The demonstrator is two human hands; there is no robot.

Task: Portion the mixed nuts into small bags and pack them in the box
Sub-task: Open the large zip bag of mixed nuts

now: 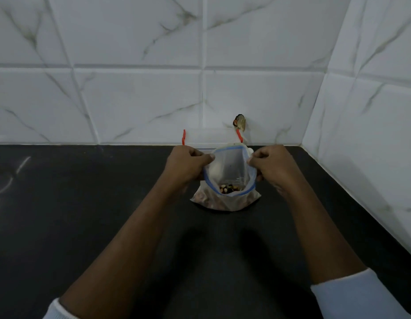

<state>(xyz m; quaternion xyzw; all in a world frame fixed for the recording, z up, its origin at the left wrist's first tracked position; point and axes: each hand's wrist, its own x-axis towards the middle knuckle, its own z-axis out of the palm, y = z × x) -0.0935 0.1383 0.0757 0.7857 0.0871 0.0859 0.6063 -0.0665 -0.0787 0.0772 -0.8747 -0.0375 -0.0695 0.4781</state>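
A small clear zip bag with a blue seal strip stands upright on the black counter, its mouth held wide. Mixed nuts lie at its bottom. My left hand pinches the left rim of the bag and my right hand pinches the right rim. Behind the bag, against the wall, stands a clear plastic box with red clips; the bag and my hands hide most of it.
A white marble-tiled wall rises behind the counter and turns a corner on the right. A small dark crumpled object sits by the wall above the box's right red clip.
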